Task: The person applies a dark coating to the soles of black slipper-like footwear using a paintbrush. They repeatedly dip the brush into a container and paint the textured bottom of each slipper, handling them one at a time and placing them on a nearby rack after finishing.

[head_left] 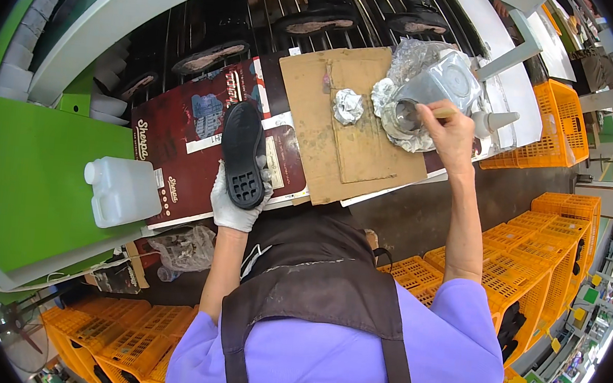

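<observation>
My left hand (230, 212), in a white glove, grips a black shoe sole (243, 146) around its heel end. The sole is tilted up with its tread facing me, above the dark red printed board. My bare right hand (451, 137) pinches the pale handle of a brush (442, 113) over a round cup (405, 117). The brush's working end is hidden at the cup. White crusted material surrounds the cup's base, and a clear plastic container (451, 80) lies tilted beside it. A crumpled white wad (348, 106) rests on the stained cardboard (357, 152).
Behind the cardboard runs a rack of metal rollers (264, 9) carrying black footwear pieces (212, 58). At left, a white jug (125, 192) stands by the green surface (37, 182). A squeeze bottle (489, 124) sits right of my hand. Orange crates (528, 244) line the right side.
</observation>
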Demonstrator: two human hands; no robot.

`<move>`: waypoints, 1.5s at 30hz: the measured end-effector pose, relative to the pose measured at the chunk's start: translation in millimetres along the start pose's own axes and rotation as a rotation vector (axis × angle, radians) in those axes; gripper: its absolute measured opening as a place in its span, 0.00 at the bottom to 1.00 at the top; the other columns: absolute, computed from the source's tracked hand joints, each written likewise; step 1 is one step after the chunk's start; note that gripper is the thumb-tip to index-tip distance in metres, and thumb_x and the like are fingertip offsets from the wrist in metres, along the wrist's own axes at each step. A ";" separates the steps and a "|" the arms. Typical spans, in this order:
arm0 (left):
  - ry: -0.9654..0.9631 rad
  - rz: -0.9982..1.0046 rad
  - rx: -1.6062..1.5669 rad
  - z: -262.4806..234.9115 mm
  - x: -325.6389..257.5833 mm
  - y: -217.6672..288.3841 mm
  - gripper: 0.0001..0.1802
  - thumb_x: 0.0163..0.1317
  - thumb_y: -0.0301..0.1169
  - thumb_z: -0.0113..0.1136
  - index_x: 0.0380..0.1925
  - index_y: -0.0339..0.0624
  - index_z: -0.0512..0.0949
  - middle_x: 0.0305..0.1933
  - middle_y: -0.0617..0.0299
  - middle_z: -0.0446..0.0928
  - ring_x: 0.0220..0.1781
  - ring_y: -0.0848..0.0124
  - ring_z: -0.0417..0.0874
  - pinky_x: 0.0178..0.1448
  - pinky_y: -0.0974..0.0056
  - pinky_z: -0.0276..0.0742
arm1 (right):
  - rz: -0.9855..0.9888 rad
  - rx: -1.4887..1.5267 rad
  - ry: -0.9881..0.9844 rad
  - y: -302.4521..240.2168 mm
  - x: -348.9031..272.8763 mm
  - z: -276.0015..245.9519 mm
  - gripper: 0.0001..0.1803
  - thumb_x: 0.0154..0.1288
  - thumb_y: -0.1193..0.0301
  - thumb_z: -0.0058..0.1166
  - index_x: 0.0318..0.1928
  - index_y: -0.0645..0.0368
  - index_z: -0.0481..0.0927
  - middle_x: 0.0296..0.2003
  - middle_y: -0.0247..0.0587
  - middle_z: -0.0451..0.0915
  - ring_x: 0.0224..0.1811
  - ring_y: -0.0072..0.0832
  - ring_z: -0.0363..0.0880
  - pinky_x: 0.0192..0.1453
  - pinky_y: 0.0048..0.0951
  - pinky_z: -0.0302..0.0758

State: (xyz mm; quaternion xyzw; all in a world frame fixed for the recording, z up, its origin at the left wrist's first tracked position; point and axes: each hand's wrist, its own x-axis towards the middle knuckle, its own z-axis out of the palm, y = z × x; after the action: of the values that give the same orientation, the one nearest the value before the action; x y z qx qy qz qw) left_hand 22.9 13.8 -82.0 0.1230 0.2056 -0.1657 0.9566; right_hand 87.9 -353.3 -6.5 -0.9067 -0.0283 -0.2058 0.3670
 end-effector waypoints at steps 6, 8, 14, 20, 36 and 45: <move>0.013 0.029 0.034 -1.0 -1.0 -1.4 0.29 0.68 0.51 0.36 0.55 0.37 0.70 0.47 0.46 0.77 0.40 0.54 0.80 0.41 0.54 0.79 | 0.100 0.184 0.201 -1.3 -22.5 -1.8 0.08 0.55 0.72 0.66 0.30 0.64 0.81 0.21 0.32 0.80 0.20 0.13 0.72 0.24 0.17 0.69; 0.007 0.016 0.022 1.9 -1.5 -2.7 0.30 0.68 0.51 0.36 0.55 0.37 0.70 0.47 0.46 0.77 0.40 0.54 0.80 0.42 0.54 0.79 | 0.186 0.158 0.183 0.0 -32.0 1.8 0.08 0.55 0.71 0.66 0.30 0.63 0.81 0.19 0.32 0.79 0.20 0.13 0.72 0.24 0.16 0.68; 0.015 0.021 0.032 0.9 -4.3 -0.7 0.31 0.68 0.52 0.36 0.54 0.36 0.70 0.47 0.46 0.77 0.40 0.54 0.80 0.41 0.54 0.79 | 0.366 0.222 0.125 -14.8 -30.7 -8.5 0.10 0.57 0.70 0.64 0.26 0.62 0.79 0.17 0.30 0.77 0.18 0.11 0.70 0.22 0.17 0.67; -0.017 0.059 0.087 -0.8 -2.4 -4.7 0.32 0.68 0.54 0.35 0.54 0.38 0.70 0.47 0.47 0.77 0.38 0.54 0.81 0.40 0.54 0.80 | 0.356 0.324 0.081 0.1 -28.4 -3.6 0.09 0.58 0.69 0.63 0.28 0.62 0.80 0.18 0.30 0.78 0.18 0.12 0.72 0.21 0.17 0.67; -0.413 0.076 0.175 25.5 5.0 -8.1 0.42 0.57 0.41 0.63 0.66 0.33 0.54 0.64 0.50 0.64 0.68 0.53 0.61 0.74 0.48 0.52 | -0.197 0.093 -0.610 -3.3 6.7 -56.3 0.09 0.56 0.72 0.60 0.38 0.58 0.82 0.29 0.42 0.77 0.33 0.39 0.77 0.38 0.35 0.73; -0.360 0.197 0.436 43.3 28.3 -5.0 0.34 0.56 0.34 0.65 0.62 0.46 0.63 0.64 0.57 0.67 0.65 0.64 0.69 0.68 0.55 0.64 | 0.228 0.249 -0.476 -13.7 6.5 -73.3 0.07 0.59 0.73 0.59 0.37 0.64 0.82 0.32 0.35 0.81 0.30 0.17 0.74 0.35 0.20 0.70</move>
State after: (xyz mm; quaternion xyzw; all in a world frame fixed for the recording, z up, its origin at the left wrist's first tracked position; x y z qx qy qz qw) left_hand 60.7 -11.4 -56.8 0.3134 -0.0204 -0.1316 0.9402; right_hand 65.3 -393.6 52.3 -0.8749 -0.0366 0.0602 0.4791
